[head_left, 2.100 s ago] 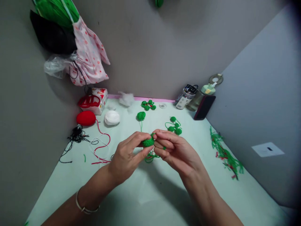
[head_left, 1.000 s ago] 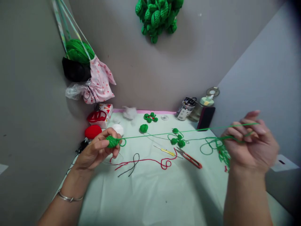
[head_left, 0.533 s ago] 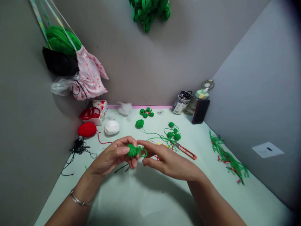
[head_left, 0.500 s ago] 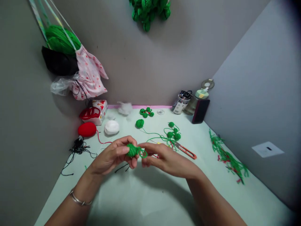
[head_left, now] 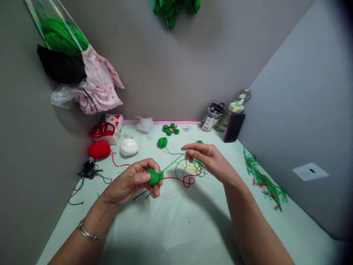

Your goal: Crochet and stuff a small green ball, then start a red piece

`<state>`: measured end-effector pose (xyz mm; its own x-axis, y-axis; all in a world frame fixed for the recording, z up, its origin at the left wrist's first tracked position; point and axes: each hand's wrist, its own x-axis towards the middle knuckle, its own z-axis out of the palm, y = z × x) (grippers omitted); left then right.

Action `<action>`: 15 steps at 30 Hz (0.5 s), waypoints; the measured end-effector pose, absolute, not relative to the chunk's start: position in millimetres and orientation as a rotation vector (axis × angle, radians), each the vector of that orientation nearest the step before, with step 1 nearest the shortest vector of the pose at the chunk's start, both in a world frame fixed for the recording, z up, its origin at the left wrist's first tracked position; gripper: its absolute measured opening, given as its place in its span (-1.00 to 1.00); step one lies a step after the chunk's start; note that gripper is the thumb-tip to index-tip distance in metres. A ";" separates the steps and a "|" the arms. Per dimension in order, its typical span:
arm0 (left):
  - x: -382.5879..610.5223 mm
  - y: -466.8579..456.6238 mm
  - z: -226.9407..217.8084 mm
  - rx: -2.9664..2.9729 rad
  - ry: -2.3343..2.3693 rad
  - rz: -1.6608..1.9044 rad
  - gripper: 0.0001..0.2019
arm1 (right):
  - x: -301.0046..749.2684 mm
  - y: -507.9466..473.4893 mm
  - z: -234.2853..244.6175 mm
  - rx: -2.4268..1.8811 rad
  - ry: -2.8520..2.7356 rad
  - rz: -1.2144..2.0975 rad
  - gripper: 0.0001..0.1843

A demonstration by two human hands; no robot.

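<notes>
Between the thumb and fingers of my left hand (head_left: 138, 180) is a small green crocheted piece (head_left: 153, 177), rounded with a narrow neck to the right. A strand of green yarn (head_left: 174, 161) runs taut from that neck up to my right hand (head_left: 205, 156), whose thumb and fingers pinch it. Below the right hand lies a crochet hook with a yellow handle (head_left: 190, 168), among loose green loops. Red yarn (head_left: 189, 181) lies curled on the table beside the green piece. A small ball of green yarn (head_left: 162, 142) rests farther back.
On the left are a red yarn ball (head_left: 99, 149), a white yarn ball (head_left: 129, 147), tangled black yarn (head_left: 92, 170) and red-handled scissors (head_left: 102, 130) by a box. A phone (head_left: 234, 127) leans at the back right. Yarn scraps (head_left: 264, 180) lie along the right wall.
My right hand has moved up and right, away from the green piece, drawing the loose green loop out into a straight strand. The left hand keeps its hold. The view has shifted slightly.
</notes>
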<state>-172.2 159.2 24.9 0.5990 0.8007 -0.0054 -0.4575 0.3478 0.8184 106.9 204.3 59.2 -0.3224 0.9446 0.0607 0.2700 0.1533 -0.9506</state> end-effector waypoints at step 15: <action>-177.8 160.0 55.7 0.421 0.674 1.484 -0.96 | 98.7 214.0 28.4 -1.994 -2.657 0.368 -0.77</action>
